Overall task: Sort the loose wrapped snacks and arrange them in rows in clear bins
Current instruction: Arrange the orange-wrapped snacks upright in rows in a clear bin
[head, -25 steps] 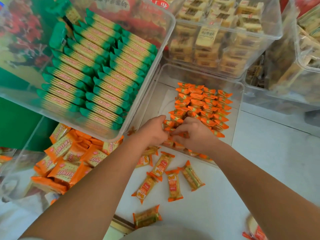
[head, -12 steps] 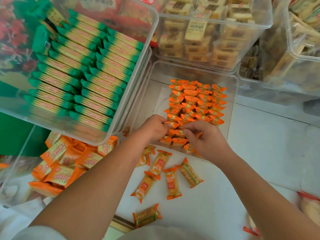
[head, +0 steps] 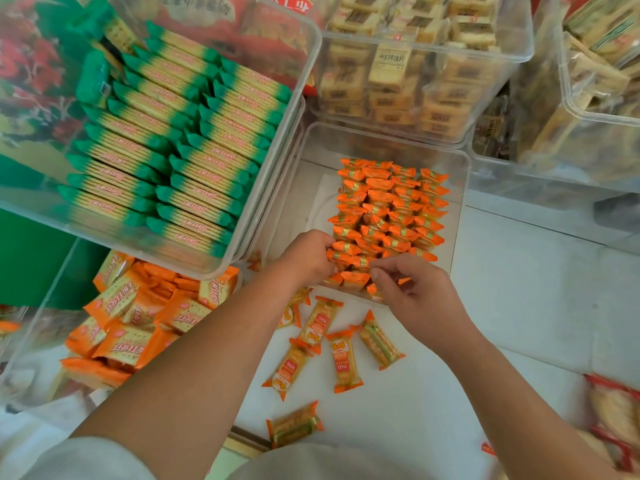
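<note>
Small orange wrapped snacks point(head: 388, 209) lie in tight rows inside a clear bin point(head: 381, 138) in the middle. At the left end of the near row, my left hand point(head: 304, 258) has its curled fingers round an orange snack. At the bin's near edge, my right hand point(head: 415, 296) pinches the wrapper end of another one between thumb and forefinger. Several loose orange-and-yellow snacks point(head: 343, 358) are scattered on the white table below the hands, and one more point(head: 294, 424) lies nearer to me.
A clear bin of green-ended cracker packs point(head: 173, 150) overhangs at the left, above a bin of orange cracker packs point(head: 131, 323). Bins of beige packs point(head: 415, 71) stand behind and at the right point(head: 588, 98). Red-edged packets point(head: 616, 414) lie at the lower right.
Both hands stay at the near row of orange snacks. My right hand has drawn back a little toward the bin's near edge, and the view has shifted slightly.
</note>
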The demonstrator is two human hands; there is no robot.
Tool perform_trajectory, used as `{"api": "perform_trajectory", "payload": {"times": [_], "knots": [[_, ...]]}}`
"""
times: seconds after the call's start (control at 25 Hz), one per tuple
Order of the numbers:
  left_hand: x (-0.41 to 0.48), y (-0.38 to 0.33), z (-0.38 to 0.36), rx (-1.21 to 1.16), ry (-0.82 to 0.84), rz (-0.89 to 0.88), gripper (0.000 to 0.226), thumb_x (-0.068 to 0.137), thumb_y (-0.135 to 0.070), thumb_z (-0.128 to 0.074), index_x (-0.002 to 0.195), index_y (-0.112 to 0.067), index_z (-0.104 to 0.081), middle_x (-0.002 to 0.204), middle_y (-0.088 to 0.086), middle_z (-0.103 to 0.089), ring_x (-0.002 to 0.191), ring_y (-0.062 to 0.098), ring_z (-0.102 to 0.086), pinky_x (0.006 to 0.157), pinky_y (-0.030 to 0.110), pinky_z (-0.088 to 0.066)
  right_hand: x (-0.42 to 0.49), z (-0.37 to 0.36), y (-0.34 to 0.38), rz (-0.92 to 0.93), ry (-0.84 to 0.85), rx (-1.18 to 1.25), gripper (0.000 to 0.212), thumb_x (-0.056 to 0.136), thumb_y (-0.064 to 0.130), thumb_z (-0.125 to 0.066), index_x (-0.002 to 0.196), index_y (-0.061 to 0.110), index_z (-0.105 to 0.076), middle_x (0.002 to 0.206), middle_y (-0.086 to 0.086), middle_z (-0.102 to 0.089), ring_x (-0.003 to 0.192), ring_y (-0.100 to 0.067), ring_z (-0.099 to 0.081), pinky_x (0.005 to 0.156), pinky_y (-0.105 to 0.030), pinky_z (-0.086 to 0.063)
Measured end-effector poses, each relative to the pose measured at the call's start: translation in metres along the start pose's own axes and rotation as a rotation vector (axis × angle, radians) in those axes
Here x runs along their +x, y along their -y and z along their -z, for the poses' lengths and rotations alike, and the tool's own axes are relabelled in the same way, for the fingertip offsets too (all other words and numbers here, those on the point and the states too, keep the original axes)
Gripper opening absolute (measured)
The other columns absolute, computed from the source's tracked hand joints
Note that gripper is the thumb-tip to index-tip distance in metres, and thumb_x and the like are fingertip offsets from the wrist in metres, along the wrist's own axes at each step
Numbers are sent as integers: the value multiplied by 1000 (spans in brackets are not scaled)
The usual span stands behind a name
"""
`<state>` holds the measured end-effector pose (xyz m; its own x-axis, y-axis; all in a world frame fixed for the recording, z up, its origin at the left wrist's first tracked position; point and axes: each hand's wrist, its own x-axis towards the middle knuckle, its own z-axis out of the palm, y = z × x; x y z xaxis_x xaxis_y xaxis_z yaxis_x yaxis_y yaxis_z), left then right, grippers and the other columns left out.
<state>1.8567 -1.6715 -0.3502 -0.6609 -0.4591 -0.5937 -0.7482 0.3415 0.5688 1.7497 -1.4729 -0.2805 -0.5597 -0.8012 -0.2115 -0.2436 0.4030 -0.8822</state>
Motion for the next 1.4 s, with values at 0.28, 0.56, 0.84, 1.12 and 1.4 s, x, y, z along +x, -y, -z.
{"api": "perform_trajectory", "payload": {"times": [0.28,0.56,0.84,1.12,1.4], "knots": [[-58,-9,12,-31,-365,-50,39,92,-25,-69,130,-16,-65,118,4,-69,108,22,-65,95,36,-53,-43,-13,-1,-19,-8,2,13,95,18,-71,96,30,-76,93,18,-72,88,-4,-65,68,-12,-48],[-192,63,-75,-62,-327,-32,42,96,-31,-62,138,-25,-59,148,-4,-50,139,19,-46,107,35,-47,-66,-81,-60,-265,194,-269,36,96,34,-67,130,20,-66,131,3,-57,126,-22,-55,104,-38,-48],[-111,86,-64,295,-298,147,72,94,-39,-59,155,-21,-26,169,8,-3,155,34,-7,120,55,-30,-64,-94,-65,-313,288,-617,62,101,65,-35,155,35,-40,171,-6,-12,157,-30,-8,125,-51,-15],[-80,85,-54,-141,-439,173,111,73,-50,-75,157,-32,-6,158,10,-37,140,34,-45,106,53,-48,-69,-89,-86,-400,431,-579,68,99,70,-30,160,47,-13,172,5,14,158,-27,10,127,-55,-10],[-97,87,-82,86,-193,205,106,81,-70,-57,162,-28,-3,171,4,-8,155,37,-16,120,56,-30,-71,-83,-95,-372,420,-506,66,98,70,-37,158,49,-22,172,7,4,158,-23,8,127,-52,-13]]}}
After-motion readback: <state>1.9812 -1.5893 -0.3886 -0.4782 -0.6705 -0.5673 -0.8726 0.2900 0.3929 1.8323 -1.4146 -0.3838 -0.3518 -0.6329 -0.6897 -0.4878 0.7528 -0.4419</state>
